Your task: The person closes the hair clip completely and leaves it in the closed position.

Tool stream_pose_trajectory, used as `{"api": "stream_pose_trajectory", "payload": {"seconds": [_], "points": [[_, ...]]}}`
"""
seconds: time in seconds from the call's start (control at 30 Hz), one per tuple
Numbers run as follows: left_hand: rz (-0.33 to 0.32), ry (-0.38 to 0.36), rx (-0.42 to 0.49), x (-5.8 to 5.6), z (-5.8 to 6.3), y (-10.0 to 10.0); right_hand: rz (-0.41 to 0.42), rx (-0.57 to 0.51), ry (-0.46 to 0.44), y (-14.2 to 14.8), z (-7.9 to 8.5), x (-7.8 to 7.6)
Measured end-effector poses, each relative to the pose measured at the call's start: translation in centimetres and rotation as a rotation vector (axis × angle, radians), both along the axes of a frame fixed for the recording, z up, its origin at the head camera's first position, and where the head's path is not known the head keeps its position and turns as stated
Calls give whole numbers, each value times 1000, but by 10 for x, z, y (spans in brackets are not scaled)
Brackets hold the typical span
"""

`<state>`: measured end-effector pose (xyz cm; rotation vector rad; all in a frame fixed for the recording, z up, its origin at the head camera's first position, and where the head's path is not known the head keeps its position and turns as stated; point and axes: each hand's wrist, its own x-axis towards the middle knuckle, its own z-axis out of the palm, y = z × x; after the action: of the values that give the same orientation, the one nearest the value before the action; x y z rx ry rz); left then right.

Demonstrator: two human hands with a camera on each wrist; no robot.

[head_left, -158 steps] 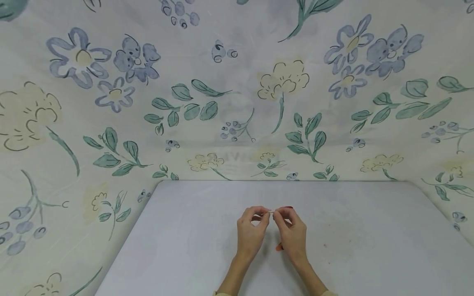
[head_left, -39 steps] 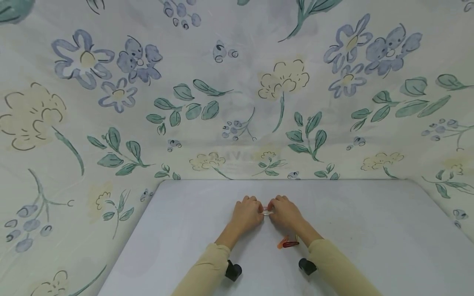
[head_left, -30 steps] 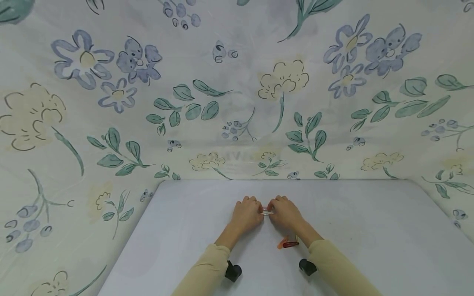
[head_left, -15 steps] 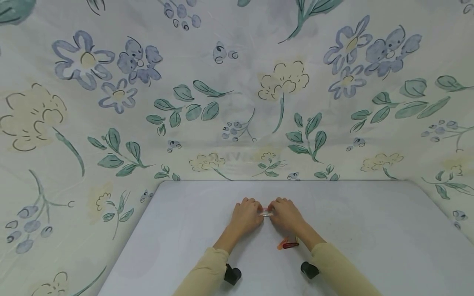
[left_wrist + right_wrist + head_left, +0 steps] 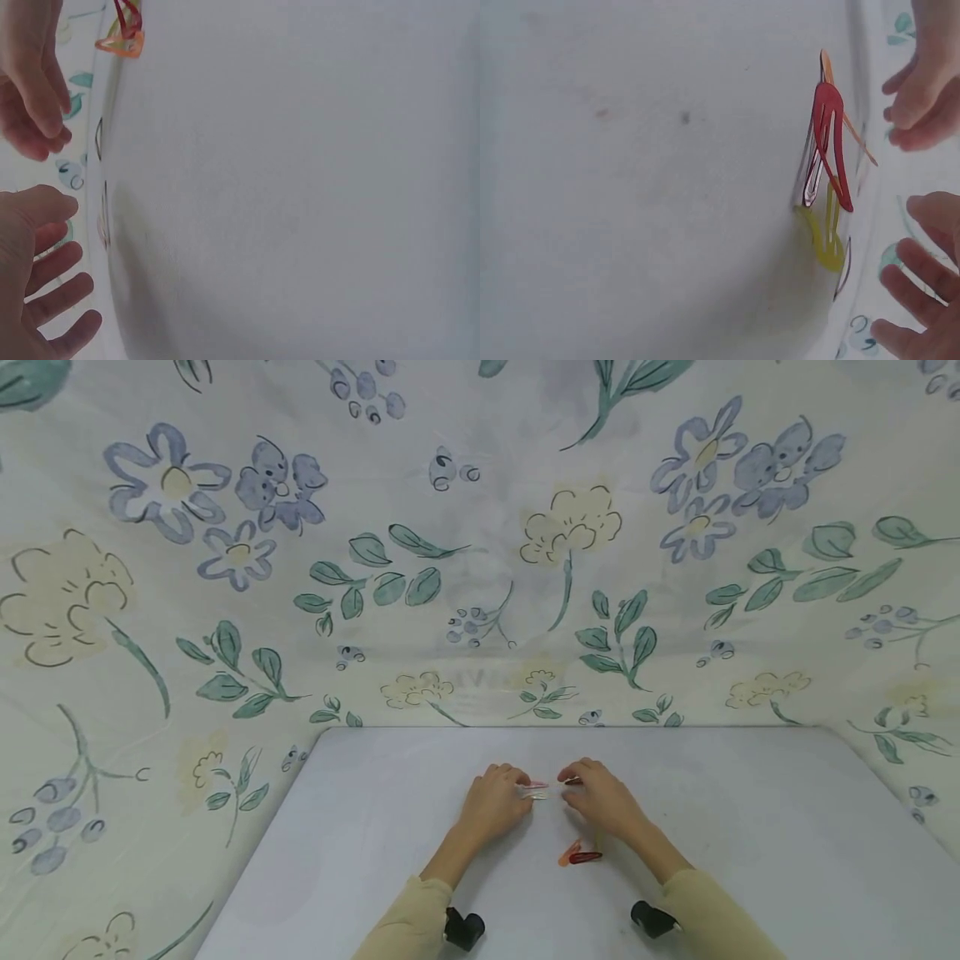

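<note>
Pale pink and whitish snap hair clips [image 5: 536, 790] lie side by side near the middle of the table. My left hand [image 5: 495, 802] is beside them, thumb and fingers apart; whether it touches them is hard to tell. In the left wrist view that hand [image 5: 45, 277] has spread, relaxed fingers and holds nothing. To the right, a dark snap hair clip [image 5: 573, 782] shows by the fingertips of my right hand [image 5: 607, 802]. The right wrist view has this dark clip [image 5: 844, 271] on the table, with the right hand [image 5: 930, 285] loosely spread and holding nothing.
Nearer the body lies a small group of snap hair clips: an orange one [image 5: 568, 853], a dark red one [image 5: 586, 857] and a yellow one [image 5: 826, 244]. Black wrist devices [image 5: 465, 930] hang under the sleeves. A floral cloth [image 5: 480, 568] rises behind the white table [image 5: 375, 827].
Earlier both hands pinched a small thin thing, then met over the pale clips. Now the right hand has drawn away to the right, and the dark clip has come into view by it.
</note>
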<state>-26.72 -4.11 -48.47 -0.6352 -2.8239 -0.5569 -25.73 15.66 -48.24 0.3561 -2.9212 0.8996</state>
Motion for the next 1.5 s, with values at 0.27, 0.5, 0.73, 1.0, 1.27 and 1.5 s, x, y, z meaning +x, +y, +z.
{"api": "stream_pose_trajectory", "payload": {"seconds": [0.27,0.5,0.73,1.0,1.27,1.5], "points": [[-23,-29,105,12,2,-1,-20,-63,23,18,-1,13],[-55,-77,187,27,7,5,13,-61,13,27,-7,26],[-138,-186,202,44,7,17,57,-76,6,32,-8,44],[-227,-236,227,59,2,30,142,-40,87,41,-9,65],[-229,-252,228,64,-1,34,176,-94,96,47,-14,74],[-229,-243,228,63,-5,35,201,-99,129,45,-20,73]]}}
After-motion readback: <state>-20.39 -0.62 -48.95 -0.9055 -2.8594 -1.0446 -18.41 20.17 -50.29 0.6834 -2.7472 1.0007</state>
